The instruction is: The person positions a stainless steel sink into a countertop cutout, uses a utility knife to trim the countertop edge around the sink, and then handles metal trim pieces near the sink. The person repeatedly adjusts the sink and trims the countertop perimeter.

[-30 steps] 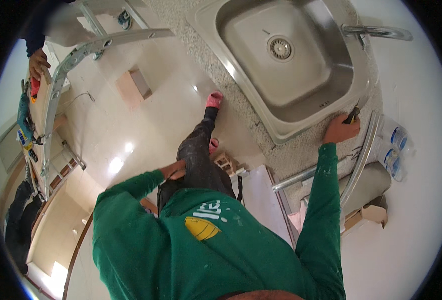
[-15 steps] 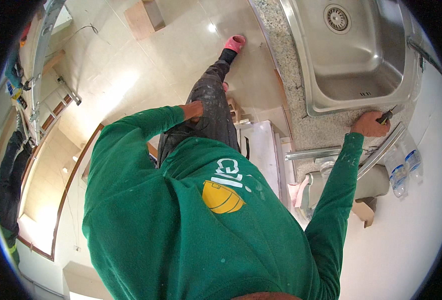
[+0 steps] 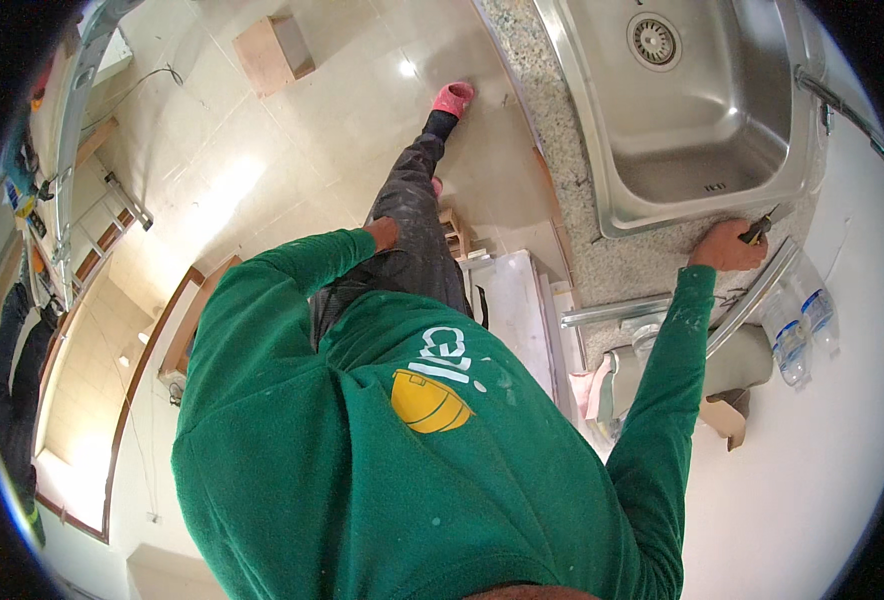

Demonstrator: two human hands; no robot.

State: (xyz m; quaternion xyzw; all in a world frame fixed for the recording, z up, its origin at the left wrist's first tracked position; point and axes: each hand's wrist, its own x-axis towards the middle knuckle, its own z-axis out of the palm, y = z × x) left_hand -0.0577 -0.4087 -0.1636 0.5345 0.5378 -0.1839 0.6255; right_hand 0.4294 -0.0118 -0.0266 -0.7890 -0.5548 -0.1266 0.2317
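Floor (image 3: 342,130) of pale, glossy tile is spread across the upper left. The torso is covered by a green sweatshirt (image 3: 292,430), which is marked with a yellow helmet shape. Along the right, a speckled stone countertop (image 3: 552,120) is fitted with a steel sink (image 3: 702,130), whose basin is lit by bright glints. The legs are clothed in dark, pale-spotted trousers (image 3: 407,185). A brown box (image 3: 274,55) is set on the tiles; what is held in it cannot be told. A grey rounded object (image 3: 742,362) is laid on its side below the sink, its inside turned out of sight. Near it, a metal strip (image 3: 755,298) is placed slantwise beside the right sleeve. Two clear plastic bottles (image 3: 790,350) with blue labels are left next to each other by the wall; their contents cannot be made out.

The left hand (image 3: 386,234) is rested against the trousers at the thigh; its fingers are partly hidden, so whether anything is gripped cannot be told. The right hand (image 3: 727,247) is held just beside the sink's near right corner, its fingers curled tight. A round slotted strainer (image 3: 654,41) is seated in the basin's bottom. A black-and-yellow hand tool (image 3: 758,232) is clamped in the right hand, its long axis slanted from lower left to upper right. Its thin blade (image 3: 781,213) is pointed away from the fist, forward and rightward, toward the wall.
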